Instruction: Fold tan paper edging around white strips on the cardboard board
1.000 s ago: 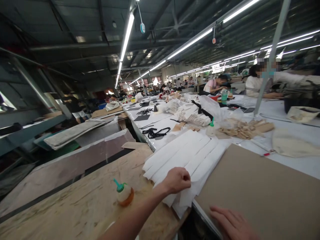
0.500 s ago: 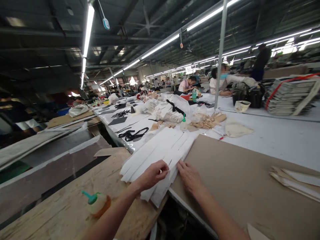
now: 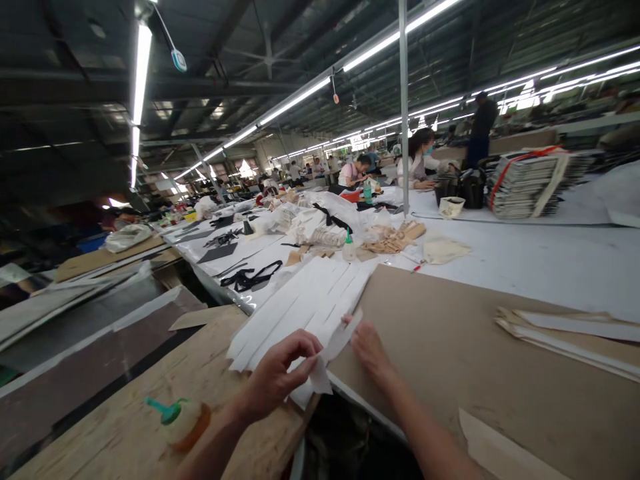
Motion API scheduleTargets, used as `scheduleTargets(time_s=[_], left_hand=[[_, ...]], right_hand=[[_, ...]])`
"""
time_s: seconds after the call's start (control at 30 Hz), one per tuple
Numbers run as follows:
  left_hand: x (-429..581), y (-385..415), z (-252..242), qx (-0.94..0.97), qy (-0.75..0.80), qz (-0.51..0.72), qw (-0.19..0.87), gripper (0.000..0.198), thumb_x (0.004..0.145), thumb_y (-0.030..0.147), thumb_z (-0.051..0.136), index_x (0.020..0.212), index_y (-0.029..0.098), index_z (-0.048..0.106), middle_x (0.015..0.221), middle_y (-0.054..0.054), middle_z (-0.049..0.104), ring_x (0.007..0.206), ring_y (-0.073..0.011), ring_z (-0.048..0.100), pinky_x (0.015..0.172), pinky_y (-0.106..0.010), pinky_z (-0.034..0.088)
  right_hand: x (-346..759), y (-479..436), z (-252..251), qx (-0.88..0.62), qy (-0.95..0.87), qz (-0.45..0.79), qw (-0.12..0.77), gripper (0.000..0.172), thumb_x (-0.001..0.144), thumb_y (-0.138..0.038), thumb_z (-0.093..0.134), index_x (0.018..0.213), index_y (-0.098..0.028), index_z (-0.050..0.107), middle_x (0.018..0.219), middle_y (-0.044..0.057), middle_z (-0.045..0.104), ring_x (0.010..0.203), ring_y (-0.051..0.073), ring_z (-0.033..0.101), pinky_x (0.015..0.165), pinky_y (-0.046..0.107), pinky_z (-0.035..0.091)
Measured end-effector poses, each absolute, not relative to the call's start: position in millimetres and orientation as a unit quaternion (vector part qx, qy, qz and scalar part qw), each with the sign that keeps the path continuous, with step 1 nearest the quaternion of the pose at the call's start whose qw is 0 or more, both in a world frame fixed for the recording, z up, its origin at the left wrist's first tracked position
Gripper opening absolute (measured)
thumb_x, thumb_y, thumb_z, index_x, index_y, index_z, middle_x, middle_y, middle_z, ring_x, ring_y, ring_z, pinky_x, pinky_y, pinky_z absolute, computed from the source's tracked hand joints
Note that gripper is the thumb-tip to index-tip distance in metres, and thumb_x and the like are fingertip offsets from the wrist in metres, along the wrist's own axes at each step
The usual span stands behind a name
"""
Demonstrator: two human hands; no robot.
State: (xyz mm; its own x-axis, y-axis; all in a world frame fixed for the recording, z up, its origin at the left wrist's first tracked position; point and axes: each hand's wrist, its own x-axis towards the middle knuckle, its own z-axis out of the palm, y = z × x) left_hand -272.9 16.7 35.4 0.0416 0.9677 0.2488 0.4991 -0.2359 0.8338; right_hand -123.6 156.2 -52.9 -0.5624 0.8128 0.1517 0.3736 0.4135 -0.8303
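A thin white strip [image 3: 337,341] is lifted at a slant between my two hands, its lower end bent and hanging down. My left hand [image 3: 286,367] pinches it near the lower end between thumb and fingers. Around the strip's upper end, my right hand [image 3: 369,348] has its fingers closed; the strip hides part of them. Beneath and beyond lie several overlapping white strips [image 3: 295,303], spread side by side. They rest partly on a wooden board [image 3: 120,393] and against the edge of a brown board [image 3: 425,327].
A glue bottle [image 3: 183,425] with a green nozzle sits at the lower left. Folded beige and white pieces [image 3: 565,337] lie on the right. Black straps [image 3: 250,275], a green-tipped bottle [image 3: 349,250] and a metal post [image 3: 404,113] stand farther off. Co-workers sit beyond.
One white strip has come up off the spread and now stretches between both hands. My left hand has shifted slightly left and down. The view has turned a little to the right.
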Motion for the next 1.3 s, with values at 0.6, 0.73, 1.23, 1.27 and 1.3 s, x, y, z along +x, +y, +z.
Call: scheduleTargets(time_s=[0.6,0.73,1.23,1.27,1.3], left_hand=[[-116.0,-11.0,12.0,0.836,0.379,0.129,0.375,0.029,0.091,0.015,0.052,0.113,0.031,0.064,0.118,-0.003,0.065,0.102,-0.0191,0.061,0.09,-0.025,0.047],[-93.7,-7.4,-13.7,0.724,0.465,0.069,0.505,0.052,0.073,0.011,0.067,0.12,0.031,0.06,0.098,0.003,0.064,0.084,-0.0163,0.059,0.072,-0.021,0.045],[-60.5,69.7,-44.1,0.615,0.556,0.215,0.516,0.048,0.077,0.052,0.066,0.114,0.022,0.058,0.086,0.0,0.057,0.075,-0.0176,0.054,0.066,-0.026,0.042],[-58.3,74.6,-46.1,0.639,0.566,0.214,0.474,0.048,0.078,0.053,0.065,0.114,0.022,0.058,0.087,0.0,0.058,0.075,-0.0184,0.055,0.067,-0.027,0.043],[-56.4,79.0,-47.7,0.66,0.573,0.21,0.438,0.048,0.078,0.054,0.063,0.114,0.022,0.058,0.088,-0.001,0.059,0.076,-0.0191,0.056,0.069,-0.028,0.043]], right_hand=[[165.1,-15.5,-79.0,-0.494,-0.395,0.677,0.376,0.053,0.061,-0.05,0.085,0.1,-0.02,0.068,0.074,0.001,0.067,0.066,0.016,0.06,0.054,0.024,0.045],[195.9,-45.8,-81.7,-0.552,-0.38,0.62,0.407,0.045,0.063,-0.047,0.083,0.096,-0.021,0.067,0.075,0.0,0.068,0.069,0.016,0.061,0.063,0.024,0.047],[267.0,-3.2,-53.5,-0.623,-0.487,0.517,0.327,0.039,0.082,-0.056,0.061,0.089,-0.017,0.064,0.069,-0.001,0.059,0.065,0.013,0.052,0.059,0.024,0.04],[268.5,3.5,-52.9,-0.632,-0.503,0.494,0.322,0.038,0.082,-0.055,0.06,0.088,-0.017,0.063,0.068,-0.001,0.057,0.065,0.013,0.051,0.06,0.024,0.039],[269.8,9.8,-53.2,-0.639,-0.518,0.473,0.317,0.037,0.082,-0.054,0.06,0.086,-0.017,0.063,0.067,-0.002,0.056,0.065,0.013,0.05,0.06,0.025,0.038]])
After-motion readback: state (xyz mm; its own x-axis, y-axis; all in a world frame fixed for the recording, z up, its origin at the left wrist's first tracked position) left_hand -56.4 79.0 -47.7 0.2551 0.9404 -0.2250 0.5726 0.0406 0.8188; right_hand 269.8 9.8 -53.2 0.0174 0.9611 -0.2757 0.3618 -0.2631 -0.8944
